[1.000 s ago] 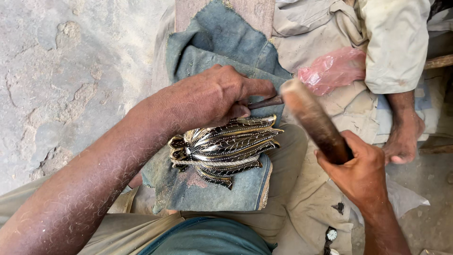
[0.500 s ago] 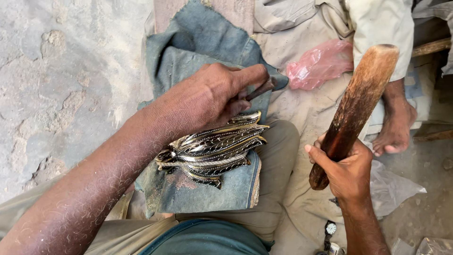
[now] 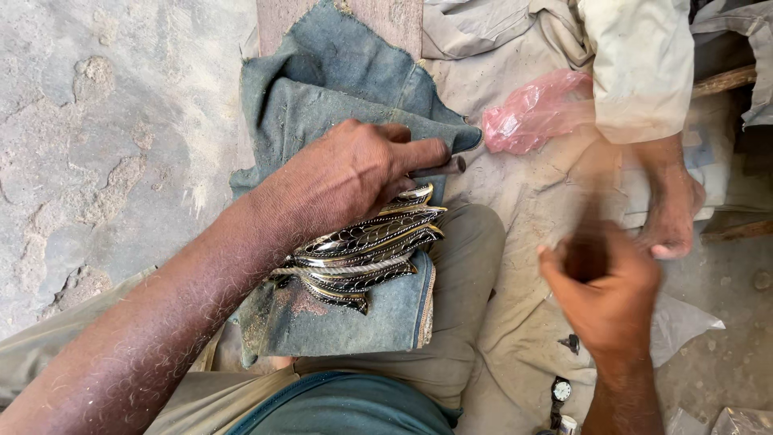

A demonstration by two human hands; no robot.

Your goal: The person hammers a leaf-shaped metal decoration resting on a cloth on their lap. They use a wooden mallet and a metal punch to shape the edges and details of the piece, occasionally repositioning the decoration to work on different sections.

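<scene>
Left hand is pressing down at centre frame, fingers curled tight around a thin dark metal punch whose tip is poking out toward 3 o'clock. Under that hand a ribbed leaf-shaped metal piece, silver with dark grooves and gold edges, is lying on a folded blue denim cloth that is draping over the person's knee; the piece is sitting at 6 o'clock of the hand, touching it. Right hand is sitting at 4 o'clock of the frame, fist closed around a wooden mallet that is blurring upward toward 12 o'clock from the fist, well apart from the punch. A pink plastic bag is lying at 1 o'clock on the beige cloth. Another person's bare foot is resting at 3 o'clock, just beside the mallet blur. A wristwatch is lying at 5 o'clock on the beige cloth. Rough stone floor is filling 9 to 11 o'clock.
</scene>
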